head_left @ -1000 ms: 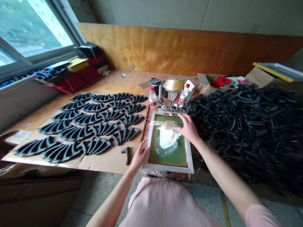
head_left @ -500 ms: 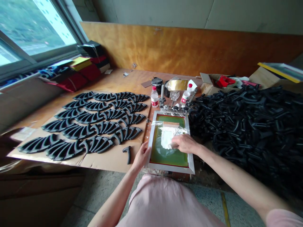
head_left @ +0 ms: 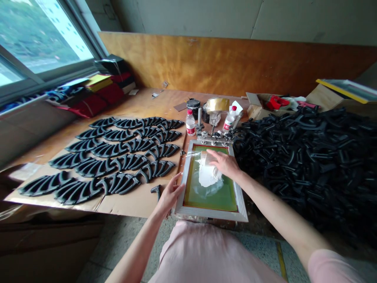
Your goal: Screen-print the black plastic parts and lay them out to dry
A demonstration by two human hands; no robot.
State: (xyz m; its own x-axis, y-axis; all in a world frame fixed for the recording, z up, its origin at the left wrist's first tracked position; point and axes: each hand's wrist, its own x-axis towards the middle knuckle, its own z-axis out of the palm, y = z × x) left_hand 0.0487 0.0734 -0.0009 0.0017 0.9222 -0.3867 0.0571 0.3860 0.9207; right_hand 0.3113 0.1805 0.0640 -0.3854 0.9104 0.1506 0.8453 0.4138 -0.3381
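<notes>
A small screen-printing frame (head_left: 240, 204) with green mesh and white ink lies at the table's front edge, its near end lifted a little. My left hand (head_left: 169, 194) grips the frame's left rail, fingers curled on it. My right hand (head_left: 225, 163) rests on the mesh over the white ink, closed on a pale squeegee (head_left: 207, 157) near the frame's far end. A single black curved part (head_left: 156, 191) lies just left of my left hand.
Rows of black ribbed parts (head_left: 118, 157) cover brown cardboard on the left. A big heap of black curved parts (head_left: 309, 157) fills the right. Bottles (head_left: 190, 122), a black jar and a tape roll (head_left: 217, 105) stand behind the frame. A window is at far left.
My right hand pulled the squeegee toward me over the mesh, then pushed it back to the far end. The frame's near edge has risen slightly under my left hand.
</notes>
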